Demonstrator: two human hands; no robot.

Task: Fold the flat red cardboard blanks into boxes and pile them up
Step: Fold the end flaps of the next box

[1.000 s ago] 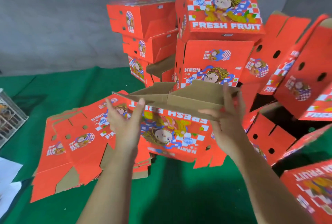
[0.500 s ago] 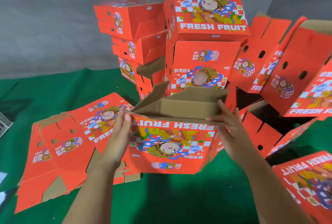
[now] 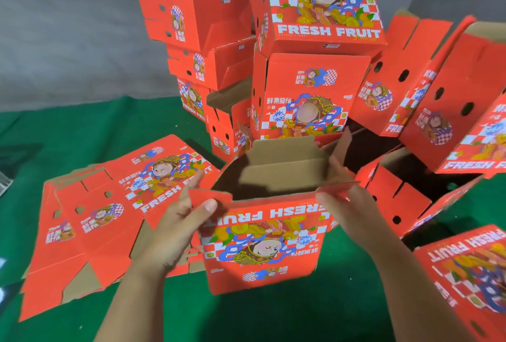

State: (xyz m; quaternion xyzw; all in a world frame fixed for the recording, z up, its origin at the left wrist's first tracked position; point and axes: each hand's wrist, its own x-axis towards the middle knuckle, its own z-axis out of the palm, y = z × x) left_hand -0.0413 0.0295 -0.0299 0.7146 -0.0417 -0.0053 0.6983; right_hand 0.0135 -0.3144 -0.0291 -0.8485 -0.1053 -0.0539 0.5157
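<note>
Head view, frame centre: a half-formed red printed cardboard box (image 3: 262, 245) stands upright on the green floor covering (image 3: 82, 128), open top up, brown inside showing, its "FRESH FRUIT" print upside down on the near face. The left hand (image 3: 178, 221) pinches the small red corner flap (image 3: 209, 199) at the box's near left top, thumb on the flap's face. The right hand (image 3: 347, 204) grips the right side flap (image 3: 339, 187) at the top edge, fingers curled over it and into the opening. Lower left of the frame, a stack of flat red cardboard blanks (image 3: 104, 210) lies on the green covering, just beside the box. Behind, from upper centre to right, finished red boxes (image 3: 315, 13) are piled against the grey wall (image 3: 68, 40), some leaning. Another red box (image 3: 465, 273) sits at lower right.
</note>
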